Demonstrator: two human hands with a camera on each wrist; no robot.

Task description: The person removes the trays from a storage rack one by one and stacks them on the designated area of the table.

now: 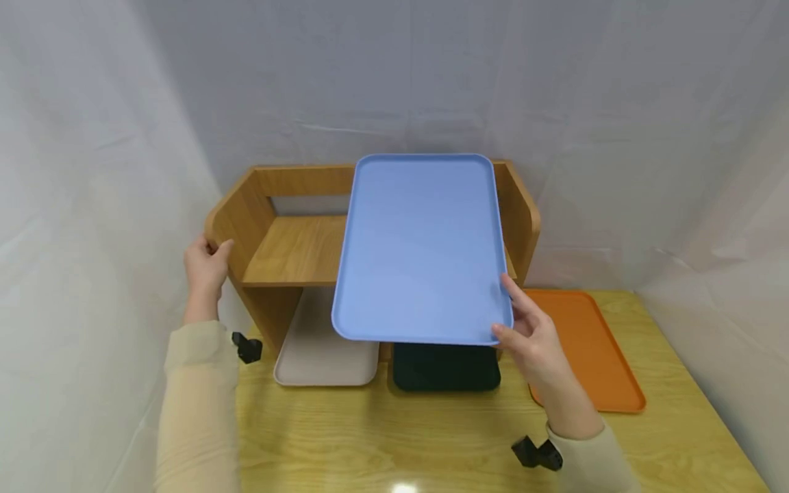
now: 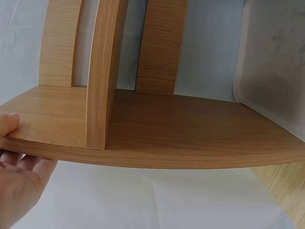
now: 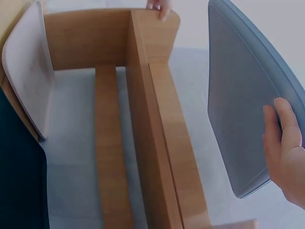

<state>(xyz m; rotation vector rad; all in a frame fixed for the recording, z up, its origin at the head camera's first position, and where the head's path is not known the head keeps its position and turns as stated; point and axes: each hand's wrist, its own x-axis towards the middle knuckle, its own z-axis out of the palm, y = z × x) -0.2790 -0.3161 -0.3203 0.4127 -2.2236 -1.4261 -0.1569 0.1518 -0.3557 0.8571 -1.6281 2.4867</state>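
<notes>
A blue tray [image 1: 425,246] is in my right hand [image 1: 536,339], which pinches it at the near right corner, thumb on the upper face. The right wrist view shows the tray's underside [image 3: 243,100], with fingers [image 3: 286,124] spread against it. The tray is held up off the wooden shelf [image 1: 302,246] and hides the right part of its upper board. At the shelf's left side panel [image 2: 200,143], my left hand [image 1: 206,270] grips the upper front edge, its thumb on the inner face and fingers beneath in the left wrist view.
Under the shelf's board lie a pale tray [image 1: 329,356] on the left and a dark green tray [image 1: 446,370] beside it. An orange tray [image 1: 585,349] lies on the wooden table [image 1: 370,438] right of the shelf. White sheeting [image 1: 407,82] surrounds the table.
</notes>
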